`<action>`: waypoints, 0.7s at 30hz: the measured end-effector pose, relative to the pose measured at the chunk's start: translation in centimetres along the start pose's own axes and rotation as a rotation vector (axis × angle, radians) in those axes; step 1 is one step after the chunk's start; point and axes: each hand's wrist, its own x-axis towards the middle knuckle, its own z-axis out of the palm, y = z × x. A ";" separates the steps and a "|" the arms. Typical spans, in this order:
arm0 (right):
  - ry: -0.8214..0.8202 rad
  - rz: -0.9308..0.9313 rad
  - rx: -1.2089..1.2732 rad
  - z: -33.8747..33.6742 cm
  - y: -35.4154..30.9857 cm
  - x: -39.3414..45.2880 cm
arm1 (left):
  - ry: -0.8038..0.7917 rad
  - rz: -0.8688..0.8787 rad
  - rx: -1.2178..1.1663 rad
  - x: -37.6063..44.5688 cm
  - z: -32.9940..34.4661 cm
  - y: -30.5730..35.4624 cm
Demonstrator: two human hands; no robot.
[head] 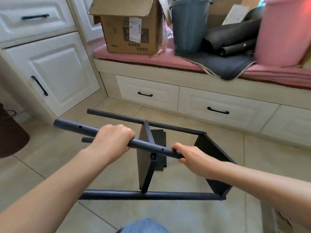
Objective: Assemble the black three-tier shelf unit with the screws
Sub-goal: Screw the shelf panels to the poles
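The black shelf unit (146, 167) lies on its side on the tiled floor, with two shelf panels standing between long black tubes. My left hand (111, 142) grips the upper near tube (74, 126) around its middle. My right hand (193, 158) holds the same tube further right, near where it meets the end panel (213, 158). Small screw holes show along this tube. A far tube (117, 115) and a near tube (151, 195) run level with the floor. A flat black panel (159, 140) lies on the floor beneath the frame.
A white cabinet (55, 73) stands at the left. A bench with drawers (202, 101) and a pink cushion runs along the back, carrying a cardboard box (127, 29), a grey bin (188, 24) and a pink bucket (282, 34). A dark mat (11, 137) lies at the far left.
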 end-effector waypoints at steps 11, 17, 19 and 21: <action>0.220 0.143 0.300 -2.4 3.1 -6.9 | 0.355 0.303 0.171 4.9 -11.7 8.2; 0.241 0.241 0.368 -1.8 6.4 -9.3 | 0.534 0.518 0.394 6.5 -13.8 14.7; 0.268 0.277 0.399 -1.5 7.3 -9.6 | 0.605 0.576 0.446 6.7 -13.3 16.1; 0.309 0.296 0.403 -1.4 8.0 -9.8 | 0.740 0.616 0.415 6.5 -12.4 16.7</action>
